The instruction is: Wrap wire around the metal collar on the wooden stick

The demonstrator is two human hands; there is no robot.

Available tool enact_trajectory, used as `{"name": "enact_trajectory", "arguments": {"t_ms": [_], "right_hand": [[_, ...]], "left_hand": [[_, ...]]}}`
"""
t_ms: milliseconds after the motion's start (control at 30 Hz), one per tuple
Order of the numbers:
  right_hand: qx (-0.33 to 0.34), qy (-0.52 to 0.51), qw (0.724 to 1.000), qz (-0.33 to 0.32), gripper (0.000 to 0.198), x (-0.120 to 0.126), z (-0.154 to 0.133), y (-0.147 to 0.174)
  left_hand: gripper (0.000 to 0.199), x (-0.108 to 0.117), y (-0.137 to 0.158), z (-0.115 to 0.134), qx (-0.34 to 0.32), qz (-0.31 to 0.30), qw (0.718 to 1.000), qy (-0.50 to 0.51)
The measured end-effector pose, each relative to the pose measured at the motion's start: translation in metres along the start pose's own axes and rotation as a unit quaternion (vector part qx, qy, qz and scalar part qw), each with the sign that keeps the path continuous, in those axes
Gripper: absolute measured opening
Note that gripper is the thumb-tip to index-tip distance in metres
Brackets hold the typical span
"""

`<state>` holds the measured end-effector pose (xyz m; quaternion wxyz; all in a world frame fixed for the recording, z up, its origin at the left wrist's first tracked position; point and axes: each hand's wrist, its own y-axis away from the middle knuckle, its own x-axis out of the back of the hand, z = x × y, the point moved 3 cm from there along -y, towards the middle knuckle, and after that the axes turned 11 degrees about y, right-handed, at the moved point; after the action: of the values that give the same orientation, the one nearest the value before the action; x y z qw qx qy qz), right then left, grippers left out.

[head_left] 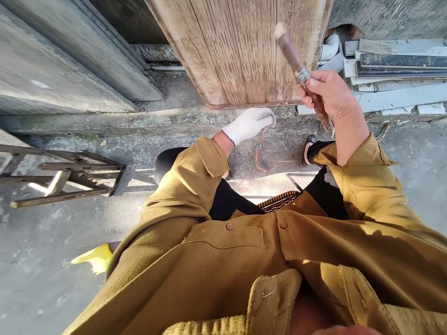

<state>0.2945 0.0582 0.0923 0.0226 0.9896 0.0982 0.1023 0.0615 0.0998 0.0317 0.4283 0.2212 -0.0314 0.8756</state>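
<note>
My right hand (330,90), bare, is wrapped round a tool with a brown wooden handle (290,51) and a rusty lower end. The handle points up and to the left. Silvery wire (302,75) is wound in a coil round the tool just above my fingers. A thin strand runs from near the coil down to my left hand (249,124), which wears a white glove and has its fingers closed on the strand's end. Below the glove, a rusty hooked piece (260,156) lies on the ground between my feet; its upper part is close to the glove.
A weathered plank panel (240,51) leans ahead of me. Stacked boards (398,70) and a white pipe (329,48) are at the right. Grey slabs (63,60) stand at the left, above a wooden frame (70,174). Something yellow (94,258) lies on the concrete.
</note>
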Motion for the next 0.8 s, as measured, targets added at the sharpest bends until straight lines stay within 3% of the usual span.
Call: {"name": "enact_trajectory", "arguments": {"t_ms": [67, 133, 233, 333, 433, 533, 600, 667, 800], "right_hand": [[-0.027, 0.01, 0.997, 0.067, 0.034, 0.003, 0.007, -0.005], [-0.082, 0.112, 0.986, 0.098, 0.035, 0.001, 0.014, -0.01], [-0.142, 0.279, 0.943, 0.115, 0.028, -0.005, 0.02, -0.016], [-0.143, 0.433, 0.888, 0.068, 0.028, -0.009, 0.028, -0.02], [-0.115, 0.517, 0.843, -0.087, 0.026, -0.014, 0.039, -0.021], [-0.058, 0.405, 0.872, -0.268, 0.028, -0.021, 0.039, -0.013], [-0.009, 0.279, 0.905, -0.323, 0.032, -0.024, 0.027, -0.007], [0.038, 0.148, 0.94, -0.304, 0.039, -0.024, 0.012, -0.003], [0.08, -0.026, 0.991, -0.108, 0.036, -0.017, -0.004, -0.01]], "left_hand": [[0.03, -0.005, 0.001, 0.003, -0.017, -0.034, 0.999, -0.038], [0.03, -0.008, 0.002, 0.006, -0.032, -0.068, 0.995, -0.067], [0.029, -0.009, 0.004, 0.01, -0.049, -0.097, 0.991, -0.082], [0.028, 0.0, 0.007, 0.012, -0.048, -0.06, 0.992, -0.096], [0.028, 0.018, 0.009, 0.011, -0.027, 0.007, 0.993, -0.116], [0.029, 0.033, 0.01, 0.011, -0.004, 0.047, 0.993, -0.111], [0.028, 0.036, 0.011, 0.011, 0.01, 0.052, 0.995, -0.083], [0.028, 0.036, 0.011, 0.011, 0.035, 0.046, 0.997, -0.05], [0.036, 0.029, 0.009, 0.008, 0.059, 0.029, 0.996, -0.063]]}}
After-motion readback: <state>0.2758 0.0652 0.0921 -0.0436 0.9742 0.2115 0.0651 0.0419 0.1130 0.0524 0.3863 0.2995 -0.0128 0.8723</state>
